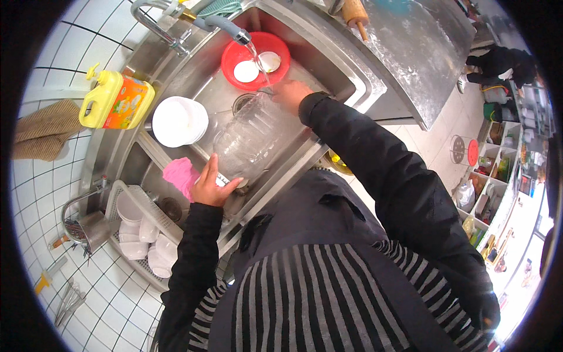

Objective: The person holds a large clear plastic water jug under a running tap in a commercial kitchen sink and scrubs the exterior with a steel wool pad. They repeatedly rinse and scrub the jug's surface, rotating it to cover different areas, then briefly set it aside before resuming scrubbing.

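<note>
A large clear plastic bottle [250, 136] lies slantwise over the sink, its far end below the running water. My left hand [211, 187] holds the near end, with the thumb and fingers spread around it. A bunched pink cloth [181, 176] sits just left of that hand; whether the hand touches it I cannot tell. My right hand [290, 97], somewhat blurred, grips the far end by the stream. Water runs from the grey faucet hose [237, 34] beside a red basin [228, 66] that holds two small white dishes [246, 71].
A stack of white bowls [178, 122] stands in the sink, left of the bottle. Beyond it is a yellow detergent jug [116, 101] on the ledge. A dish rack [145, 207] holds several white bowls. A rolling pin [354, 15] lies on the floury steel counter [409, 57]. Another person [501, 66] stands farther off.
</note>
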Available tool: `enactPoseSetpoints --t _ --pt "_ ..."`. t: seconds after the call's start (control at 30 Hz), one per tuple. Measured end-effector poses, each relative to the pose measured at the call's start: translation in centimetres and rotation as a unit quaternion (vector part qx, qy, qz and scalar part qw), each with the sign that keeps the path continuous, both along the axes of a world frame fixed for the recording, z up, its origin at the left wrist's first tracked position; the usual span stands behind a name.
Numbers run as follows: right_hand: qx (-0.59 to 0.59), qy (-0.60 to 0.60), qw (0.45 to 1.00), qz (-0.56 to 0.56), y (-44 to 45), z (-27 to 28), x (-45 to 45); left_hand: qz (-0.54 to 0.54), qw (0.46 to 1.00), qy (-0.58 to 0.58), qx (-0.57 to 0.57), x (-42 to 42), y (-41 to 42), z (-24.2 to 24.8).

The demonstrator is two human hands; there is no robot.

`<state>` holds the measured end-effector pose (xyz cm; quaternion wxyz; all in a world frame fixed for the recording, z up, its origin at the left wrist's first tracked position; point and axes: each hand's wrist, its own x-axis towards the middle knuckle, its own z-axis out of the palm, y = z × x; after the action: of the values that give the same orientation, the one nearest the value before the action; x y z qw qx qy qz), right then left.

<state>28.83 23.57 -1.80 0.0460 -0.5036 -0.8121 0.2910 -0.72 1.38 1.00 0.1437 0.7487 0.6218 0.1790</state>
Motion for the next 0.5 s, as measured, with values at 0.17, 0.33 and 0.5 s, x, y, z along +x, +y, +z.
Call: enactPoseSetpoints --t 0.17,0.33,0.5 --pt "0.005 0.116 0.991 0.068 -3.8 0.2 -3.4 -0.001 1.0 -0.003 0.006 0.1 0.0 -0.1" --pt "0.028 0.149 0.98 0.131 -5.3 0.1 -4.2 -0.006 1.0 0.001 0.011 0.0 0.1 -0.4" --pt "0.009 0.003 1.0 0.007 -1.2 0.9 -0.6 0.003 1.0 -0.002 0.003 0.0 0.0 -0.4"
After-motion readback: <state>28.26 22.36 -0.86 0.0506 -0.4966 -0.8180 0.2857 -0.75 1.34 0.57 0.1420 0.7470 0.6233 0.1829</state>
